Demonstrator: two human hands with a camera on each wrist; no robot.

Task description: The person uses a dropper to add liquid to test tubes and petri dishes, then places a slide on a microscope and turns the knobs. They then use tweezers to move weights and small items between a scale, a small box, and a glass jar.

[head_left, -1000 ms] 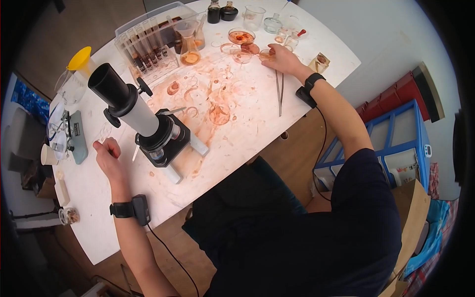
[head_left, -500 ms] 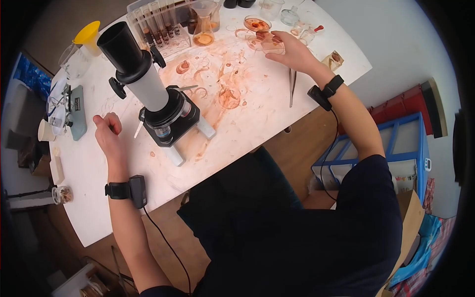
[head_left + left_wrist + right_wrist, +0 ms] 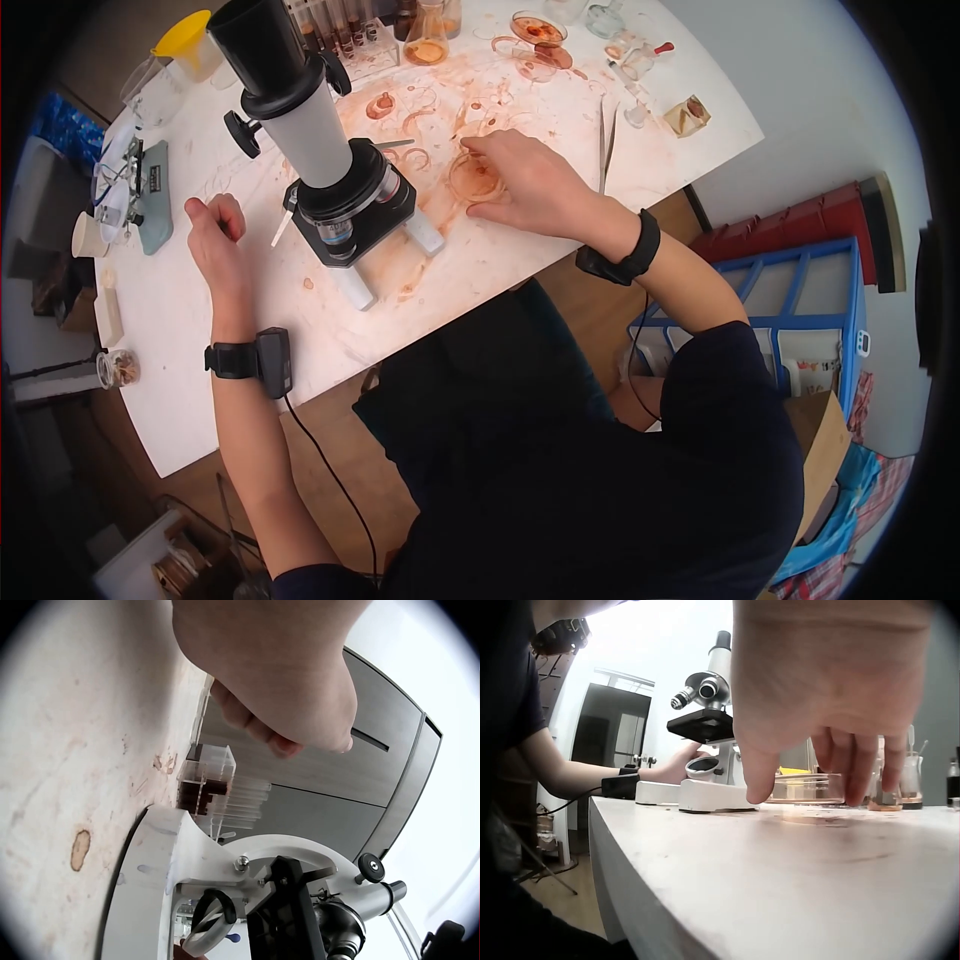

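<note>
My right hand [image 3: 535, 190] holds a clear glass petri dish [image 3: 468, 182] by its sides, low over the stained table to the right of the microscope [image 3: 315, 140]. From the right wrist view, the dish [image 3: 806, 789] sits between the thumb and the fingers, close to the tabletop. On the microscope's other side my left hand [image 3: 218, 245] rests on the table, its fingers loosely curled around nothing. In the left wrist view that hand [image 3: 277, 675] appears above the microscope base [image 3: 154, 877].
Metal tweezers [image 3: 607, 150] lie right of the right hand. Farther back are a petri dish with orange-red contents [image 3: 538, 28], a flask [image 3: 427, 48] and a test tube rack [image 3: 370, 60]. A balance [image 3: 152, 200] and a yellow funnel [image 3: 190, 45] stand left. A jar [image 3: 118, 368] is near the left edge.
My right hand has brought the petri dish from the back right toward the front, near the microscope. The left hand stays beside the microscope. The head view has tilted downward.
</note>
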